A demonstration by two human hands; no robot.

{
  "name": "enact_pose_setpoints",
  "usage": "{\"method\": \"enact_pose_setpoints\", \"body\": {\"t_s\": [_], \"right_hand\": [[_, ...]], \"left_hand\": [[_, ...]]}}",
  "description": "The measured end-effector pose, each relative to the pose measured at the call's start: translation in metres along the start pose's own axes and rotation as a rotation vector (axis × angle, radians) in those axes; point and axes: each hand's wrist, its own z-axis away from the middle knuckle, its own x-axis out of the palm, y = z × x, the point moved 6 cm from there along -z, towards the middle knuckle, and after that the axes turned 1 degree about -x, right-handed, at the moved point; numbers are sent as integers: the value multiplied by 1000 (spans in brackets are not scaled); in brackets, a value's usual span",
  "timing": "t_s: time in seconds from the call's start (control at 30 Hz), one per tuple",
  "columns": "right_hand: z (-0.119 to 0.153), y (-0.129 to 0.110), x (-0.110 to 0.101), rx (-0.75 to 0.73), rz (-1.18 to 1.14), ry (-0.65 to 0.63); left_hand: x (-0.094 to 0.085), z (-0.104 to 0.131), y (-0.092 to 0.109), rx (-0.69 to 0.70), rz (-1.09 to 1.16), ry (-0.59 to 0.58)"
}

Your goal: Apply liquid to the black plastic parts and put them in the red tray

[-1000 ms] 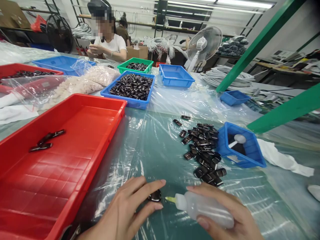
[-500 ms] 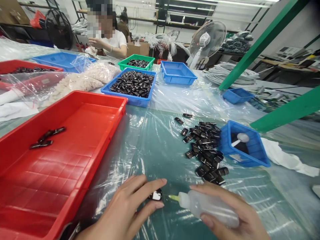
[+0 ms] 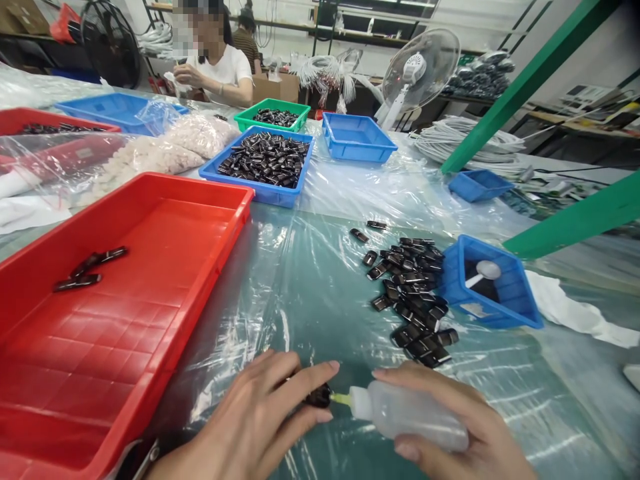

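Note:
Between the thumb and fingers of my left hand (image 3: 273, 407) is a small glossy black plastic piece (image 3: 319, 396), its end facing right. My right hand (image 3: 450, 413) is wrapped round a translucent squeeze bottle (image 3: 415, 413), held on its side with a white cap. The bottle's yellow-green needle tip (image 3: 341, 399) points left and meets the end of the black piece. Past my hands, to the right, a loose heap of similar black pieces (image 3: 413, 280) lies on the plastic-covered table.
To the left stands a large red tray (image 3: 200, 267) with a few black pieces. A blue bin (image 3: 517, 293) with a scoop in dark material sits right of the heap. Behind are a filled blue tray (image 3: 275, 193), another blue tray (image 3: 357, 153) and a green post (image 3: 575, 217). A person sits across the table.
The squeeze bottle has moved left, and its tip now touches the black piece. That piece's end shows dark now, where white showed before. The view has shifted slightly.

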Motion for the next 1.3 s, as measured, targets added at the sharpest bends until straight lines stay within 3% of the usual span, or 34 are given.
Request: {"method": "enact_pose_setpoints", "body": {"t_s": [0.23, 0.57, 0.87, 1.3], "right_hand": [[-1, -3, 4, 91, -100, 28], [-6, -7, 2, -2, -58, -99], [-4, -7, 0, -72, 21, -106], [-3, -4, -3, -57, 43, -84]], "left_hand": [[1, 0, 2, 14, 35, -30], [-2, -1, 6, 45, 37, -26], [-1, 1, 4, 40, 45, -28], [-6, 4, 7, 14, -31, -28]]}}
